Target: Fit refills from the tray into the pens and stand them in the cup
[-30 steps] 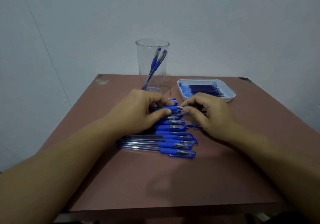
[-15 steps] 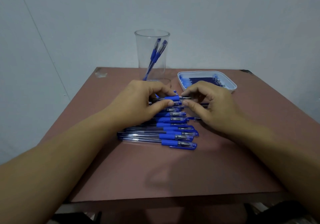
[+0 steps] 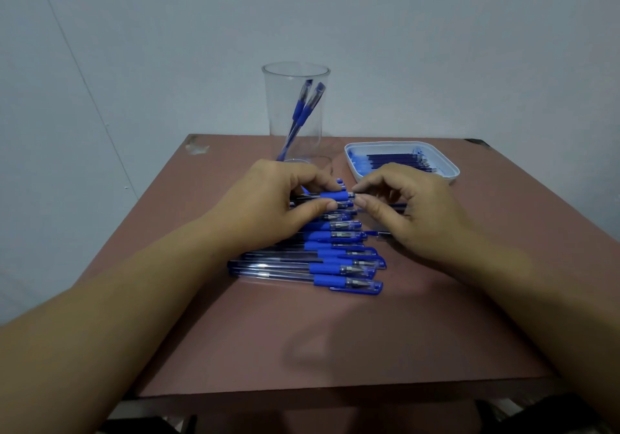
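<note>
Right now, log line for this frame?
left hand grips pen | right hand pinches its tip | cup: two pens | tray: refills

We see a row of pens (image 3: 312, 267), clear with blue grips, lying side by side. Our left hand (image 3: 278, 202) and right hand (image 3: 412, 212) pinch the held pen (image 3: 335, 195) level above its far end. Two pens (image 3: 303, 111) lean in the tall clear cup (image 3: 273, 115); dark refills (image 3: 396, 161) lie in the white tray (image 3: 449, 165) beside it.

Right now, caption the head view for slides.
One pen pinched between left hand and right hand above the row; cup, tray behind.
</note>
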